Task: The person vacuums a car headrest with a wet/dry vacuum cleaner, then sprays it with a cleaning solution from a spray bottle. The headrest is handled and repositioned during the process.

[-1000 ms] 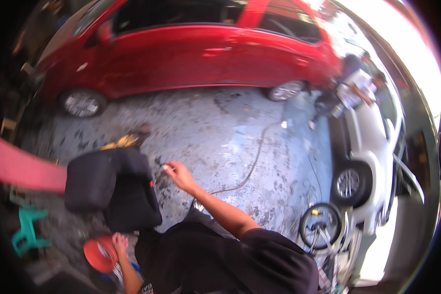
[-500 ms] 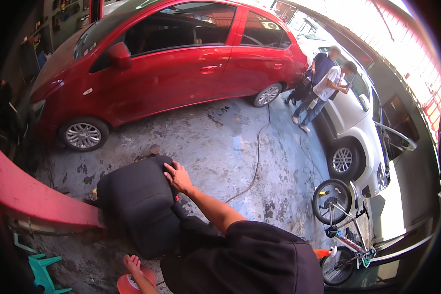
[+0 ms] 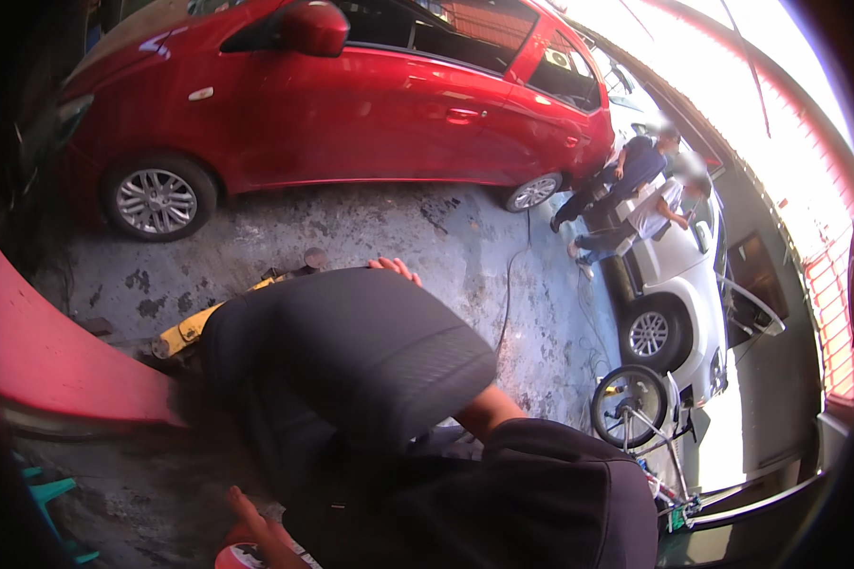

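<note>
A black car seat (image 3: 351,332) stands in front of me, its upper part tilted close toward my body. My right hand (image 3: 396,269) is closed around its far edge; only some fingers show past the fabric, and my forearm passes behind the seat. Low at the left, my left hand (image 3: 249,520) is open, its fingers stretched out and a little blurred, with nothing visible in it. It is beside the seat's lower part, above a red round object (image 3: 240,557) partly cut off by the lower edge. The seat's base is in shadow.
A yellow metal tool like a floor jack (image 3: 188,330) lies behind the seat. Left stands a red post (image 3: 66,360), with a green plastic stool (image 3: 51,491) below it. A red car (image 3: 351,133), two people, a white car (image 3: 674,256), a bicycle (image 3: 629,408) and a hose (image 3: 509,294) are beyond.
The seat has tipped up and toward me, covering most of my right hand and forearm. The yellow tool behind it shows more. My view has shifted, and my left hand is slightly lower.
</note>
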Motion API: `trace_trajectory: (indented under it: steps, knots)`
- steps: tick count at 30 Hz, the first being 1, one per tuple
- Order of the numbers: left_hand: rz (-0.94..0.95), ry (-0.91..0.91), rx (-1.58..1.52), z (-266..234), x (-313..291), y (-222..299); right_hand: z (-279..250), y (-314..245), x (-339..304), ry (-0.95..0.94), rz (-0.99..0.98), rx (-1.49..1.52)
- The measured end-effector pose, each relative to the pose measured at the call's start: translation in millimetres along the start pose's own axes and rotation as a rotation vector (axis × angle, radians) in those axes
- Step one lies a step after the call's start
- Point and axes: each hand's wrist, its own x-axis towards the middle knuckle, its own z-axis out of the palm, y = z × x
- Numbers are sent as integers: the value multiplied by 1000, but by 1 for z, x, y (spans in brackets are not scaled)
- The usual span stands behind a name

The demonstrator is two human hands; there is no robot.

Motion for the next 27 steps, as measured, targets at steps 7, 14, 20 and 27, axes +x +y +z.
trace_trajectory:
  steps: [7, 14, 20, 27]
  knots:
    - [84, 18, 156, 77, 180, -37, 33, 56, -16, -246, -228, 162]
    - [87, 55, 538, 160, 253, -32, 31, 89, 3, -273, -216, 198]
    - [335, 311, 871, 210, 216, 28, 41, 93, 58, -298, -174, 295]
    - [193, 166, 838, 153, 193, 89, 79, 52, 88, -279, -147, 489]
